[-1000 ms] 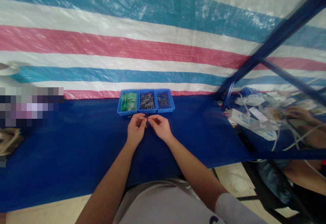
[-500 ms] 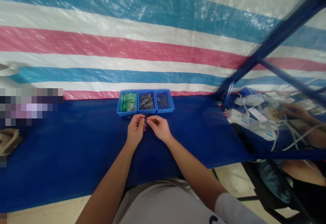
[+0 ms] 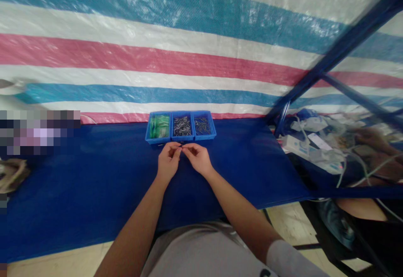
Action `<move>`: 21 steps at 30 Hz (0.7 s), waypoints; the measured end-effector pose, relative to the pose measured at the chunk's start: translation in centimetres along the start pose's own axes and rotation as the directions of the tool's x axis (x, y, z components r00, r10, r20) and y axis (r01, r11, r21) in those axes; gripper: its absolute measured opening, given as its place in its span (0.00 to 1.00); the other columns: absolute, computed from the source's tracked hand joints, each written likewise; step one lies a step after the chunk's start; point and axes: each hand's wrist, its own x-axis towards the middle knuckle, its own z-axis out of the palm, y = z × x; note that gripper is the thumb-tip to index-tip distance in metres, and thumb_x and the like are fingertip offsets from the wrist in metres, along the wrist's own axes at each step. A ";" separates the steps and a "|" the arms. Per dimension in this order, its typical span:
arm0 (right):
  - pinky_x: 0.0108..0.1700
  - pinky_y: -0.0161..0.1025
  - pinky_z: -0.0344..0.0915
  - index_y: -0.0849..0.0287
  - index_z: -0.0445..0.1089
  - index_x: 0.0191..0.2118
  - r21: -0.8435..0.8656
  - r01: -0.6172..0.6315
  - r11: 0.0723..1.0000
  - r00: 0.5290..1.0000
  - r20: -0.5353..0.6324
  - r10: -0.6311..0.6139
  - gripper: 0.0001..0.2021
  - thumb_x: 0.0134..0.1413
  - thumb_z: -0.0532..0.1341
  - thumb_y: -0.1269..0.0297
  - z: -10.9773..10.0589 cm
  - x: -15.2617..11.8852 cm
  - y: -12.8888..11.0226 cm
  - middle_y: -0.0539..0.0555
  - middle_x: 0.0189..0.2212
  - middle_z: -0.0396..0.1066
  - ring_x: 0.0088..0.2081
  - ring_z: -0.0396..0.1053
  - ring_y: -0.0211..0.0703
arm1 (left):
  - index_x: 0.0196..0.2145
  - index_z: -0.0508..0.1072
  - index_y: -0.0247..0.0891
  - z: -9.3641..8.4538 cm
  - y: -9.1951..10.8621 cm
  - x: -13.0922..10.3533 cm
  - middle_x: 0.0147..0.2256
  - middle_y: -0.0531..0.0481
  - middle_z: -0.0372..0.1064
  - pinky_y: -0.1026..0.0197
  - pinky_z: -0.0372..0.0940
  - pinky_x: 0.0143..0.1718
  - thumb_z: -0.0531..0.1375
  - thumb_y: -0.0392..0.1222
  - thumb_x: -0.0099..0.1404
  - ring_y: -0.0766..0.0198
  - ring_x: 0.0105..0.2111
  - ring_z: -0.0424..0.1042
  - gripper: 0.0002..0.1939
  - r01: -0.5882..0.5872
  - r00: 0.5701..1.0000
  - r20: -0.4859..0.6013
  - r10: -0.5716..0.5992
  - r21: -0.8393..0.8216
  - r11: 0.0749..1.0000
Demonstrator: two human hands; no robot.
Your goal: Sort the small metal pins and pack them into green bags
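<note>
Hands pinching, nearly touching, small piece (blurred)

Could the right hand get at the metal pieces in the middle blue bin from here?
Probably yes: the right hand is close, and the middle bin looks open-topped with nothing over it.

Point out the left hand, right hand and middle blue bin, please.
Left hand (image 3: 168, 162), head view, back of the hand.
Right hand (image 3: 201, 159), head view, back of the hand.
Middle blue bin (image 3: 183, 138), head view, front wall.
</note>
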 end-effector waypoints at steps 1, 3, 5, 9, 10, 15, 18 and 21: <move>0.39 0.40 0.71 0.57 0.76 0.35 -0.007 0.005 1.000 1.000 0.002 -0.005 0.10 0.50 0.65 0.57 0.0 0.0 0.0 0.54 0.32 0.78 0.33 0.75 0.43 | 0.39 0.69 0.38 0.0 -0.1 0.0 0.26 0.55 0.66 0.68 0.61 0.22 0.60 0.44 0.62 0.71 0.20 0.64 0.09 0.000 1.000 0.007 0.000 0.007 1.000; 0.40 0.40 0.72 0.57 0.76 0.35 -0.006 0.010 1.000 1.000 0.007 -0.010 0.10 0.50 0.65 0.57 0.0 0.0 0.0 0.54 0.32 0.78 0.33 0.75 0.43 | 0.39 0.69 0.38 -0.1 -0.2 0.0 0.25 0.56 0.65 0.67 0.59 0.21 0.59 0.44 0.63 0.72 0.19 0.63 0.08 -0.001 1.000 0.013 0.000 0.028 1.000; 0.39 0.41 0.72 0.57 0.76 0.35 0.010 0.008 1.000 1.000 0.020 -0.008 0.09 0.50 0.65 0.58 0.1 -0.1 0.1 0.54 0.32 0.78 0.33 0.75 0.43 | 0.39 0.69 0.39 -0.2 -0.4 0.0 0.23 0.57 0.64 0.67 0.58 0.21 0.57 0.44 0.64 0.72 0.18 0.62 0.08 -0.005 1.000 0.014 0.005 0.063 0.998; 0.38 0.39 0.72 0.57 0.76 0.35 0.031 0.003 1.000 0.999 0.032 -0.004 0.08 0.49 0.65 0.60 0.2 -0.1 0.2 0.53 0.32 0.78 0.32 0.75 0.43 | 0.40 0.69 0.39 -0.3 -0.1 -0.1 0.21 0.58 0.61 0.67 0.58 0.21 0.55 0.45 0.66 0.71 0.18 0.61 0.08 0.001 1.000 0.019 -0.003 0.111 0.994; 0.37 0.39 0.71 0.57 0.76 0.35 0.030 0.004 1.000 1.000 0.027 -0.005 0.08 0.49 0.65 0.61 0.2 -0.1 0.2 0.53 0.32 0.78 0.31 0.75 0.42 | 0.40 0.69 0.39 -0.2 0.0 -0.1 0.21 0.58 0.61 0.68 0.58 0.21 0.55 0.46 0.66 0.71 0.18 0.61 0.09 0.007 1.000 0.020 -0.009 0.111 0.994; 0.35 0.39 0.71 0.57 0.76 0.35 0.029 0.015 0.999 1.000 -0.013 -0.015 0.08 0.50 0.64 0.61 0.1 0.0 0.1 0.53 0.31 0.78 0.30 0.74 0.42 | 0.42 0.69 0.39 0.0 0.2 -0.1 0.29 0.54 0.68 0.67 0.65 0.25 0.59 0.46 0.64 0.70 0.23 0.68 0.12 0.009 1.000 0.012 -0.009 0.065 0.998; 0.35 0.38 0.71 0.57 0.77 0.35 0.014 0.005 1.000 1.000 -0.017 -0.005 0.09 0.50 0.64 0.60 0.1 0.0 0.1 0.53 0.31 0.78 0.30 0.74 0.42 | 0.43 0.69 0.39 0.1 0.1 0.0 0.38 0.49 0.71 0.64 0.68 0.31 0.62 0.45 0.61 0.68 0.29 0.71 0.14 -0.013 1.000 -0.017 0.014 0.041 0.999; 0.36 0.39 0.72 0.57 0.76 0.36 0.030 0.000 1.000 1.000 0.003 0.000 0.09 0.50 0.64 0.59 0.1 0.0 0.1 0.53 0.32 0.78 0.30 0.74 0.42 | 0.44 0.68 0.38 0.1 0.1 0.0 0.37 0.49 0.72 0.63 0.69 0.32 0.62 0.44 0.60 0.68 0.28 0.72 0.15 -0.025 0.999 -0.032 0.026 0.011 1.000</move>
